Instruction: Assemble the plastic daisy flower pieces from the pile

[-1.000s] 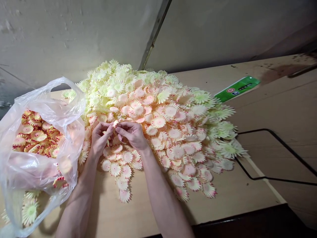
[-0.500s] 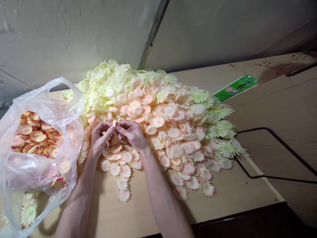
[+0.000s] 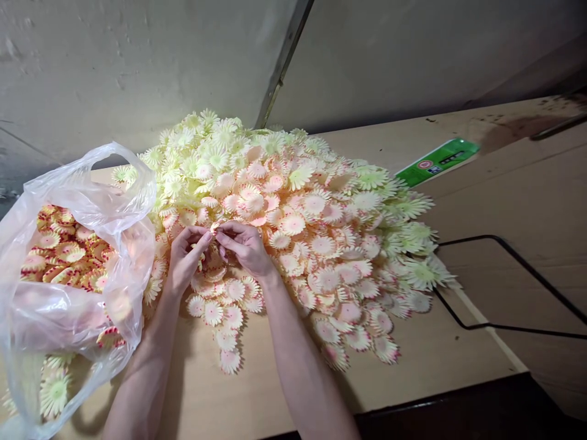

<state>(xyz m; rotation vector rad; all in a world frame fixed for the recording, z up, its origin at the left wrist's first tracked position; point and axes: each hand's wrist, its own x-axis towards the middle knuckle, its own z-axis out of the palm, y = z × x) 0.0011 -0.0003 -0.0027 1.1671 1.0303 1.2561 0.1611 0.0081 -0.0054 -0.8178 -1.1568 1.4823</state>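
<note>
Both hands meet over a heap of artificial flower heads, pale pink with red-tipped petals in front and pale green ones behind. My left hand pinches a small flower head between thumb and finger. From the other side my right hand closes its fingertips on the same piece. Fingers cover most of it, so its exact shape is hard to make out. Just left of my left hand stands an open clear plastic bag, holding more red-edged flower heads.
The wooden table backs onto a grey wall. A green packet lies behind the heap at right, and a bent black metal bar juts out at the right. Green flower heads lie beneath the bag's near corner.
The hands stay together at nearly the same spot, with only a slight shift of the fingers and the pinched flower head to the right. The heap and bag are unchanged.
</note>
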